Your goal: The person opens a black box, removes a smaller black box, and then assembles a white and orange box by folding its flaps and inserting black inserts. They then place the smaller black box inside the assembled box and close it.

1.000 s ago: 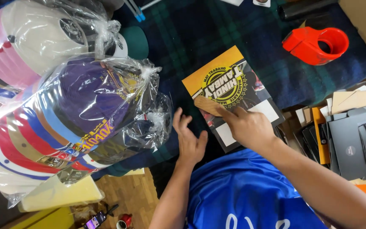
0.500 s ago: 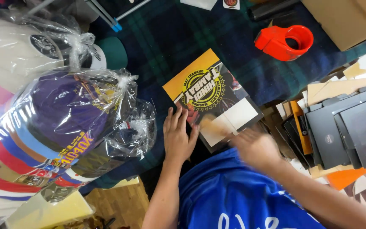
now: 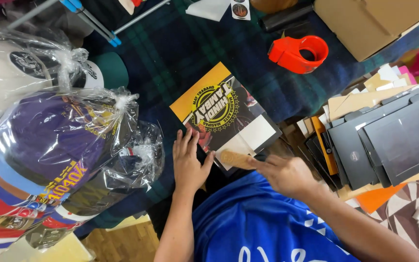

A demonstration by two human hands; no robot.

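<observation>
A square printed sleeve (image 3: 224,114), yellow and black with a white label, lies on the dark plaid cloth (image 3: 170,53). My left hand (image 3: 188,162) rests flat on its near left corner, fingers together. My right hand (image 3: 287,174) is just right of the sleeve's near edge. It is blurred and pinches a small flat tan piece (image 3: 235,158) whose tip lies over the sleeve's near corner. My blue shirt (image 3: 263,228) fills the lower middle.
Clear plastic bags of stacked caps (image 3: 59,160) crowd the left. A red tape dispenser (image 3: 299,52) and a cardboard box (image 3: 374,24) sit at the far right. Black flat mailers and card sheets (image 3: 389,140) are piled on the right.
My right hand drew back from the top of the sleeve toward me and to the right, still with the tan piece. My left hand slid onto the sleeve's near corner.
</observation>
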